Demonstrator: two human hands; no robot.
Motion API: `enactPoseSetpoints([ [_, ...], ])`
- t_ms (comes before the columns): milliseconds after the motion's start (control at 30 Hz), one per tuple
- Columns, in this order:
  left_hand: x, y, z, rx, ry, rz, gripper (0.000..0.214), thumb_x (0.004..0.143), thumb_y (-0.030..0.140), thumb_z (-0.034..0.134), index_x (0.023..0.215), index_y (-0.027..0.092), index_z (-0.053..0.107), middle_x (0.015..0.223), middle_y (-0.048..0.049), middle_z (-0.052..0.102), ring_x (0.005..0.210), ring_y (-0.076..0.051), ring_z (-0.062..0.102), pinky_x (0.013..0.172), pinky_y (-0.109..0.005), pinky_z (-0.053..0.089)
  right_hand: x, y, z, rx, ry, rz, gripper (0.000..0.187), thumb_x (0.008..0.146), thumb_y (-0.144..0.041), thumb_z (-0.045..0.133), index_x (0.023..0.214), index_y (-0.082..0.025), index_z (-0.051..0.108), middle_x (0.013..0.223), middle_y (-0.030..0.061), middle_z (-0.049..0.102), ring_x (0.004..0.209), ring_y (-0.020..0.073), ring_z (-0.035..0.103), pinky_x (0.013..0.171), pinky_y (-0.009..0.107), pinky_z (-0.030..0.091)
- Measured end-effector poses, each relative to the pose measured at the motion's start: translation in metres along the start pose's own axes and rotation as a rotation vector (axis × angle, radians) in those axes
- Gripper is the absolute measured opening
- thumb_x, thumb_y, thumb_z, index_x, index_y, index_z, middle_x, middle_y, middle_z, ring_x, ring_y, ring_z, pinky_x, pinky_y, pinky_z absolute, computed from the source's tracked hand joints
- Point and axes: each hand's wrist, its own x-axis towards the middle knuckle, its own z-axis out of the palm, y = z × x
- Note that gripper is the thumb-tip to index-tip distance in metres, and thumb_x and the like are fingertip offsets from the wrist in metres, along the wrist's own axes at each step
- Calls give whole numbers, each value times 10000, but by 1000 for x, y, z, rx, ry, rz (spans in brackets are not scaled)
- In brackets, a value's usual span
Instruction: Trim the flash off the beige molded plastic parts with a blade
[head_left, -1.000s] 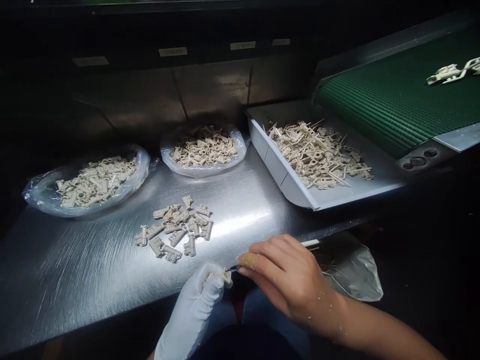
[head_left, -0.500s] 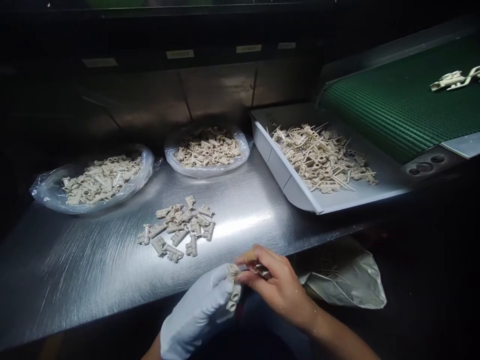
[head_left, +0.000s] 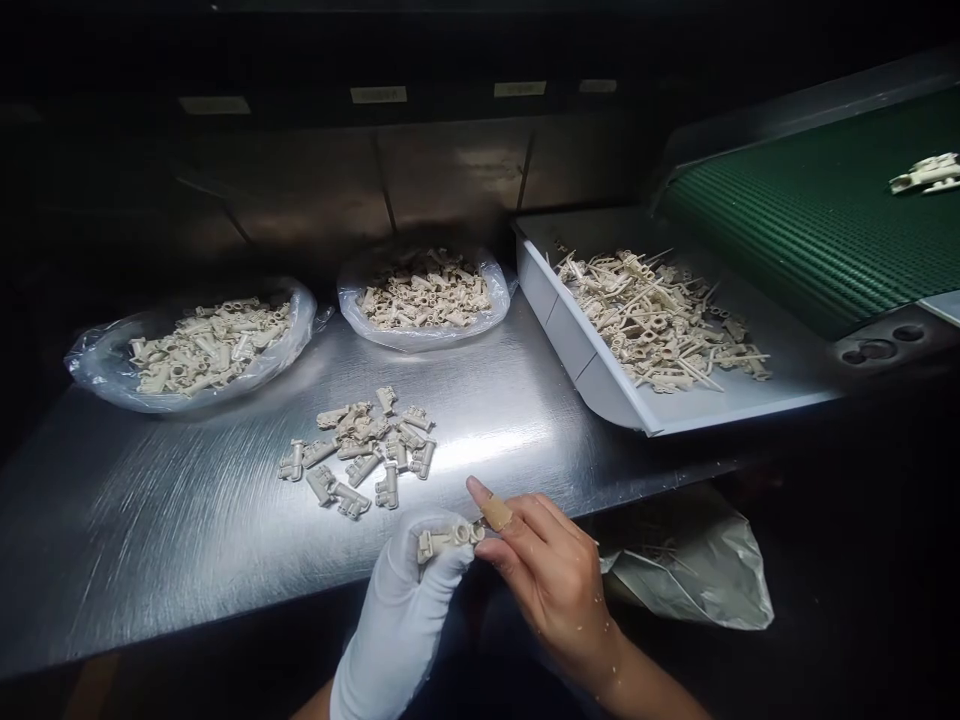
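Note:
My left hand, in a white glove, is closed around a small beige plastic part at the near edge of the steel table. My bare right hand pinches close against the part's right end; a bandage wraps its forefinger. What its fingers grip is hidden. A loose heap of the same beige parts lies on the table just beyond my hands.
Two clear bags hold more beige parts, one at the left and one further back. A grey tray at the right holds parts with sprue sticks. A green conveyor belt carries one piece. A crumpled bag hangs below the table edge.
The part in my gloved hand has turned from hanging down to lying level. My right hand has drawn in closer to it. The piece on the conveyor has shifted right in the view.

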Motion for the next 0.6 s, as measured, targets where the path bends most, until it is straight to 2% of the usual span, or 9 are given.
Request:
enactPoseSetpoints([
  [267, 2, 8, -4, 73, -55, -33, 212, 1019, 379, 593, 943, 224, 717, 916, -13, 731, 874, -188, 674, 855, -289, 552, -1, -2, -3, -61, -16, -42, 365, 1109, -275, 509, 1448, -173, 594, 752, 18, 612, 681, 169, 537, 605, 284, 442],
  [400, 2, 6, -4, 61, -72, -41, 223, 1026, 376, 583, 937, 224, 719, 906, -15, 739, 868, -192, 678, 871, -302, 548, 0, -5, -6, -101, -4, -58, 310, 1105, -251, 517, 1364, -164, 663, 737, 25, 646, 660, 165, 547, 588, 287, 430],
  [500, 1, 4, -3, 65, -63, -45, 226, 1030, 369, 575, 929, 224, 715, 900, -14, 740, 846, -189, 680, 865, -303, 551, -1, -5, -7, -70, -22, -69, 279, 1090, -228, 546, 1321, -162, 689, 737, 24, 656, 649, 164, 559, 578, 289, 428],
  [600, -1, 5, -2, 83, -52, -8, 216, 1027, 364, 578, 929, 223, 708, 880, -17, 735, 820, -188, 681, 820, -296, 559, -2, -3, -6, -9, -30, -52, 314, 1103, -254, 517, 1368, -174, 665, 739, 18, 642, 657, 165, 572, 581, 286, 447],
])
